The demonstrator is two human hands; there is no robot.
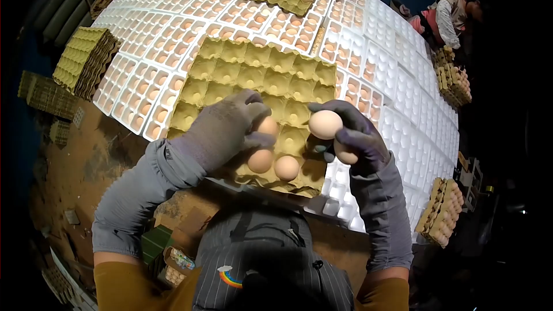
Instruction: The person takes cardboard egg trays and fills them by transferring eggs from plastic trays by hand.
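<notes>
A yellowish pulp egg tray [253,72] lies in front of me, most of its cups bare. My left hand [224,129], in a grey glove, is over its near left part with thumb and fingers curled around a brown egg [266,126]. Below the thumb sits a second egg [260,160], and a third egg [287,168] rests in the tray's near row. At the tray's right edge, my gloved right hand [363,132] is closed on two eggs: a pale egg [325,124] between thumb and fingers, and a browner egg [346,152] lower in the palm.
White foam trays filled with eggs [129,92] spread beyond and left; white foam trays [403,132] without visible eggs cover the right. Stacked pulp trays [83,60] stand left. Egg-filled pulp trays [440,213] sit at the right edge. Another person [446,20] works at the far right.
</notes>
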